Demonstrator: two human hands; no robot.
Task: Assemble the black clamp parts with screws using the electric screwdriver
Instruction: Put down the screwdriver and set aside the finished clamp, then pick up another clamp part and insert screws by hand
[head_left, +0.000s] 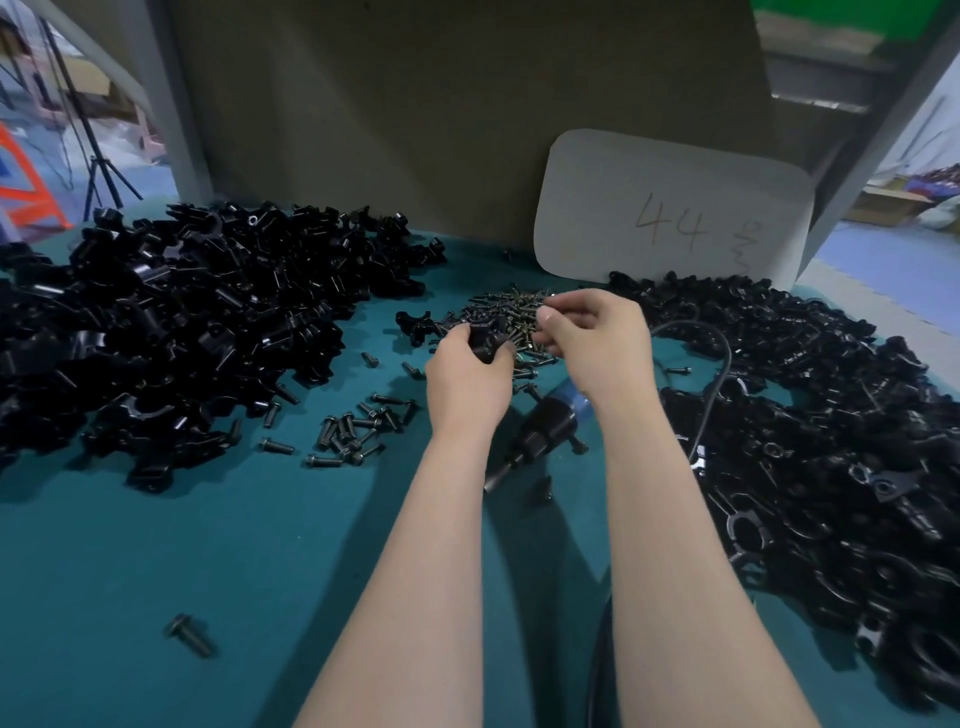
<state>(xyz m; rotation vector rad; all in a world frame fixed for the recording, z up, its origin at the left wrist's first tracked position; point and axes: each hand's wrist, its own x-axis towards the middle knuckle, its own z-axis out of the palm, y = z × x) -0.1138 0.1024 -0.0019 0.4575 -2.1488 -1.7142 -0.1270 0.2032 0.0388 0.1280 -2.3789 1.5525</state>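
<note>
My left hand (470, 366) grips a black clamp part (487, 340) just above the green table. My right hand (592, 332) hovers over a small heap of dark screws (511, 309), its thumb and fingers pinched together on what looks like a screw, though the screw itself is barely visible. The electric screwdriver (540, 431) lies on the table between my forearms, tip pointing toward the near left, its black cable (719, 374) curving off to the right.
A large pile of loose black clamp parts (182, 322) covers the left of the table. Another pile of clamps (831, 441) fills the right side. Scattered black bolts (353, 431) lie in the middle, one bolt (189, 634) near left. A grey card marked 44 (675, 208) leans at the back.
</note>
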